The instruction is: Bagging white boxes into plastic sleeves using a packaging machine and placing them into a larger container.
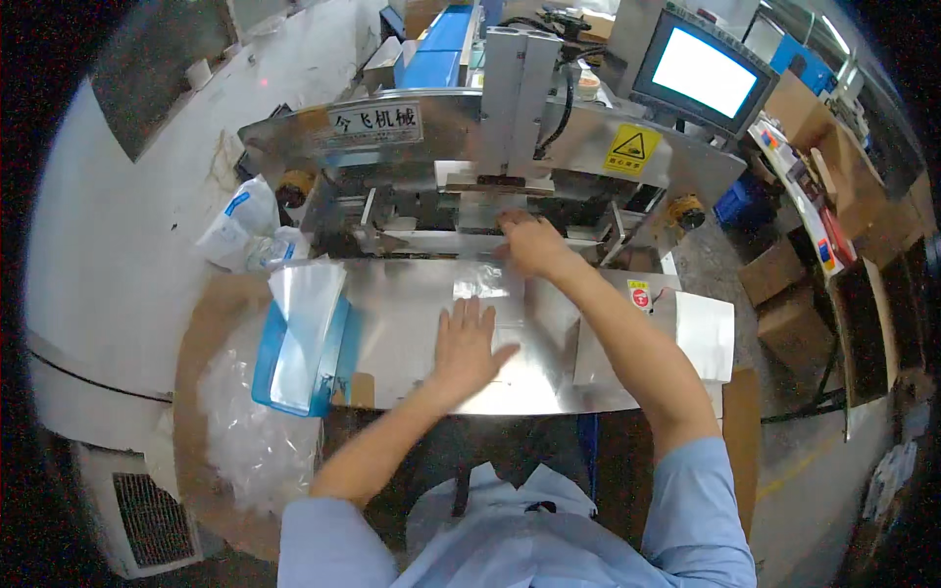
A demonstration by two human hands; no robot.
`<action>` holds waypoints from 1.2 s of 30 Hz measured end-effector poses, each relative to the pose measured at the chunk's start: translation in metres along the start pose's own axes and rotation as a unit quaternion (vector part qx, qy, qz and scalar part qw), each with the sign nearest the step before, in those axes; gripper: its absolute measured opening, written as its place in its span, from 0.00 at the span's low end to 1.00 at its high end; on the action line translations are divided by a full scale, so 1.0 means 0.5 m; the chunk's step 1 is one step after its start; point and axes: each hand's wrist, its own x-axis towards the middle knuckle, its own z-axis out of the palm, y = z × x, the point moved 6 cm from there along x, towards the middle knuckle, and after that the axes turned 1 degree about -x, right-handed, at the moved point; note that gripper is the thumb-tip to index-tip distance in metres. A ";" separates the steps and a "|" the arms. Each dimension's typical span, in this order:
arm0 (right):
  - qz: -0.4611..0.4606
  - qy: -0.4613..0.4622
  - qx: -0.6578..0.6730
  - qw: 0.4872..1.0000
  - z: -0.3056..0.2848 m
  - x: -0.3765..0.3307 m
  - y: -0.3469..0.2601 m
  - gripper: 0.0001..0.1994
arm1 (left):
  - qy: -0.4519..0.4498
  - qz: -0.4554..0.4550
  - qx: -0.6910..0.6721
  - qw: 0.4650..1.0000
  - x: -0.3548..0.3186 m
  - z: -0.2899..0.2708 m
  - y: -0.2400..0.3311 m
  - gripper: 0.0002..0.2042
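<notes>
My left hand (467,351) lies flat with its fingers spread on the steel worktable (392,323). Its fingertips touch or nearly touch the near edge of a small clear plastic bag (480,281). Farther forward, my right hand (534,245) reaches to the opening of a machine, beside a pale, see-through sheet (480,212) below the machine's upright metal head (512,108). Its fingers point left and are blurred, so whether they grip the sheet is unclear. To the left, a blue bin (338,348) holds a stack of clear plastic bags (306,323).
A large carton (196,367) with loose clear plastic stands at the left. Behind the machine's metal panel (284,139) runs a blue conveyor (446,44). A lit screen (701,71) is at the upper right. A white box-like part (704,336) sits at the table's right end, with cardboard boxes (799,323) beyond.
</notes>
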 end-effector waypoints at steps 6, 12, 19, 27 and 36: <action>0.015 -0.031 0.045 0.998 0.002 0.021 0.003 0.27 | 0.126 -0.006 -0.014 0.992 -0.074 0.015 0.024 0.35; 0.026 0.001 0.035 0.999 0.011 0.011 0.005 0.25 | 0.142 -0.004 -0.016 0.990 -0.080 0.011 0.030 0.33; 0.014 -0.016 -0.009 1.000 -0.007 0.006 -0.012 0.26 | 0.116 -0.016 -0.038 0.992 -0.094 0.010 0.022 0.33; -0.066 0.178 0.189 0.963 -0.122 -0.119 -0.082 0.26 | 0.150 -0.003 0.012 0.989 -0.084 0.036 0.020 0.31; -0.088 -0.223 0.570 0.786 0.107 -0.680 -0.233 0.26 | 0.109 -0.015 -0.018 0.994 -0.092 0.014 0.025 0.28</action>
